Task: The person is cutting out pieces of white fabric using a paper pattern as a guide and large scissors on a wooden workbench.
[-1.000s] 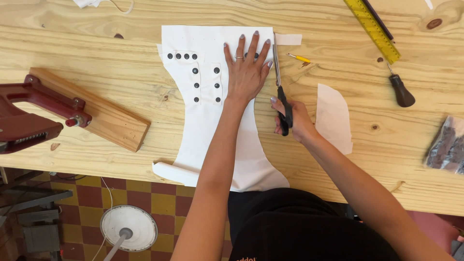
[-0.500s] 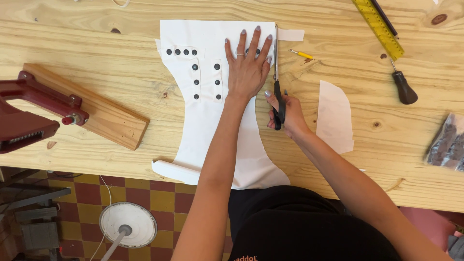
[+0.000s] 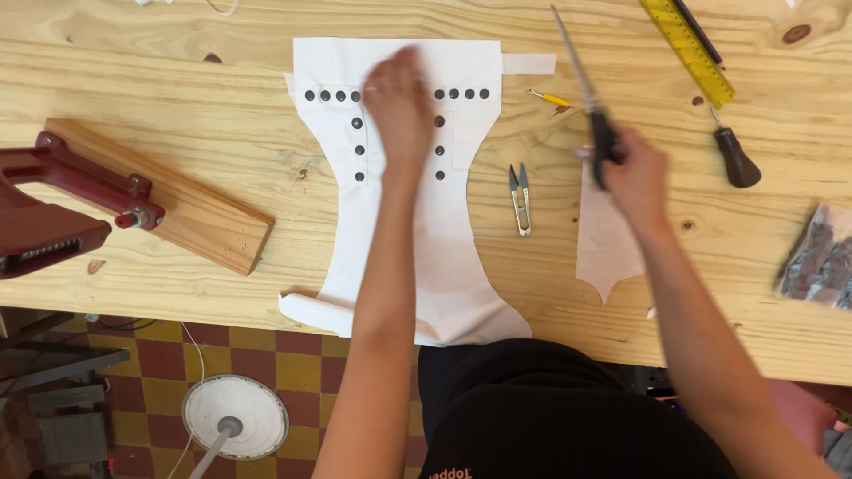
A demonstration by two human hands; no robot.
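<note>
A white hourglass-shaped fabric piece [image 3: 448, 266] with rows of black snaps lies flat on the wooden table [image 3: 177, 98]. My left hand [image 3: 399, 111] rests on its upper middle, blurred by motion, fingers together and holding nothing. My right hand [image 3: 635, 168] is to the right of the fabric, above a small white cut piece [image 3: 603, 244]. It grips black-handled scissors [image 3: 586, 89] whose blades point up and away. Small metal thread snips [image 3: 521, 197] lie on the table between my hands.
A red snap press on a wooden block [image 3: 160, 200] stands at the left. A yellow ruler [image 3: 688, 49], a black-handled awl [image 3: 735, 155] and a small yellow pencil [image 3: 548, 98] lie at the upper right. A clear bag of dark parts [image 3: 821, 257] sits at the right edge.
My right hand has lifted the scissors off the fabric's right edge and swung them to the right. My left hand has slid left across the fabric. The snips have come into view.
</note>
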